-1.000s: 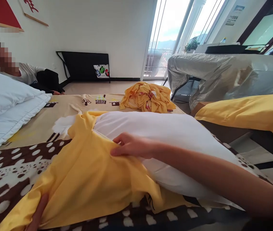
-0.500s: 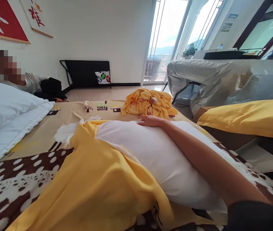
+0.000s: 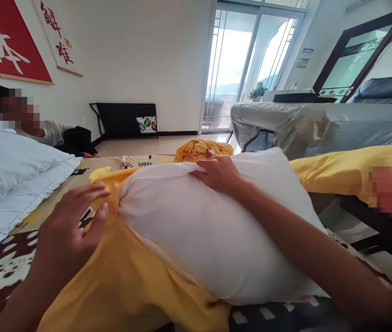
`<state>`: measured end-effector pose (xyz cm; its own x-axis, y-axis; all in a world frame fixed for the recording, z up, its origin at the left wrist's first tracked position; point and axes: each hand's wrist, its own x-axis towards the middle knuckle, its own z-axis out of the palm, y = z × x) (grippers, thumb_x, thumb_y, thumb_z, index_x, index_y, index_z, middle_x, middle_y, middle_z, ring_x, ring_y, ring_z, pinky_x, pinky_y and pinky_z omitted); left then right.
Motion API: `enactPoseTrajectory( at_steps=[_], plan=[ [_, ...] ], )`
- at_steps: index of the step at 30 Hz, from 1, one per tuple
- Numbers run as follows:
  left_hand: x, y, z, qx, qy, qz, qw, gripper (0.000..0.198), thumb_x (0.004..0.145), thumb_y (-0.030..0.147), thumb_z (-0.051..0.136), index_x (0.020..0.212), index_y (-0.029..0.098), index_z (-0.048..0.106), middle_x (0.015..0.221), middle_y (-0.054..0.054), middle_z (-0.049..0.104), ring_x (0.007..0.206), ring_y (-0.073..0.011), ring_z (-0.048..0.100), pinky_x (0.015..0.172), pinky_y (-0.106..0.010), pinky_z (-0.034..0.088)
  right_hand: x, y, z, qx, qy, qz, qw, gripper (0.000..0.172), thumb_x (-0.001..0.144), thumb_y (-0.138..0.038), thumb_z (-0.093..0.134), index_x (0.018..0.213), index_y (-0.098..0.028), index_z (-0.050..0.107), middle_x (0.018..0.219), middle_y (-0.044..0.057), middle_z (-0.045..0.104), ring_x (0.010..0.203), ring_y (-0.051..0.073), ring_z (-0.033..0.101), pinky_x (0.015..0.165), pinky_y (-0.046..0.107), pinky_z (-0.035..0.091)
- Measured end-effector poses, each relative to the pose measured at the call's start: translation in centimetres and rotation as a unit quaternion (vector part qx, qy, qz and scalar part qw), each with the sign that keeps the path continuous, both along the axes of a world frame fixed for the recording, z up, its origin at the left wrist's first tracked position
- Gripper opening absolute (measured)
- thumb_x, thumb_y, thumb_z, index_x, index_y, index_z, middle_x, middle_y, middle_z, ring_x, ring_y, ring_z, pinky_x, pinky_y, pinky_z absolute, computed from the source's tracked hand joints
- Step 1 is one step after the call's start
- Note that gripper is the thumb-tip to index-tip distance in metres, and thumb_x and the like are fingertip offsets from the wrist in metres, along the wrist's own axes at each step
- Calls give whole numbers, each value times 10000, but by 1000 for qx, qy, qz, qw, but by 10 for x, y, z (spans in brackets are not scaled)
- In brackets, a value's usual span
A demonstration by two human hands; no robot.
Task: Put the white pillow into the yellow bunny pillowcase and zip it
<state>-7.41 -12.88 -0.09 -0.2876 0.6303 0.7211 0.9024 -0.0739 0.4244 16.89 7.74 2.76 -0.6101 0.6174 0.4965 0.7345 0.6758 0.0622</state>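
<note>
White pillow (image 3: pixel 196 230) is seen from mid-view down to 6 o'clock, laid over a patterned blanket (image 3: pixel 7 256). Its upper edge is pinched, fabric drawn up, by the right hand (image 3: pixel 218 173) near centre. Left hand (image 3: pixel 69 221) is held wide at 8–9 o'clock, thumb and fingers parted beside yellow cloth (image 3: pixel 119 272); whether the cloth is touched cannot be told. The pillow's left end is bordered by this cloth. White bedding pillows (image 3: pixel 19 170) are stacked at 9 o'clock.
</note>
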Motion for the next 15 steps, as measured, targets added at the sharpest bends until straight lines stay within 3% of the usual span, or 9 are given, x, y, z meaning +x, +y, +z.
enactPoseTrajectory(
  at_steps=[2,4,7,10,12,15],
  plan=[
    [8,28,28,38,113,10,993,299,873,349,425,1076,220,603,1229,-61,573,1219,-249,486,1078,-401,302,15,-23,24,96,24,34,995,458,914,-499,406,704,-200,681,642,63,627,654,183,544,665,318,329],
    [14,49,57,49,146,23,988,368,882,335,400,1162,174,576,1313,-97,526,1277,-257,437,1101,-432,251,31,-41,41,197,52,62,977,449,933,-473,380,734,-210,684,583,37,576,612,157,501,649,316,306],
    [20,59,81,-2,128,48,991,480,878,402,381,1271,161,514,1265,-126,565,1225,-312,486,1057,-509,291,57,-57,40,310,72,84,944,403,930,-491,396,876,-233,700,539,16,512,582,148,452,614,323,269],
    [24,55,70,-154,91,77,981,597,815,612,410,1235,214,559,1040,-122,663,991,-367,594,890,-512,419,78,-60,6,362,59,130,921,348,915,-471,449,1005,-232,686,530,7,482,558,148,412,579,332,234],
    [23,52,49,-234,69,31,969,586,767,664,442,1102,224,637,946,-118,677,885,-346,604,831,-448,434,86,-58,-19,369,53,162,913,340,915,-444,458,1056,-220,671,546,4,488,553,147,401,567,333,231],
    [19,51,22,-240,61,-33,968,426,785,546,433,948,220,653,894,-104,673,812,-291,595,767,-349,413,88,-58,-32,337,55,164,925,373,903,-462,466,1079,-200,664,603,19,525,609,164,444,606,336,276]
  ],
)
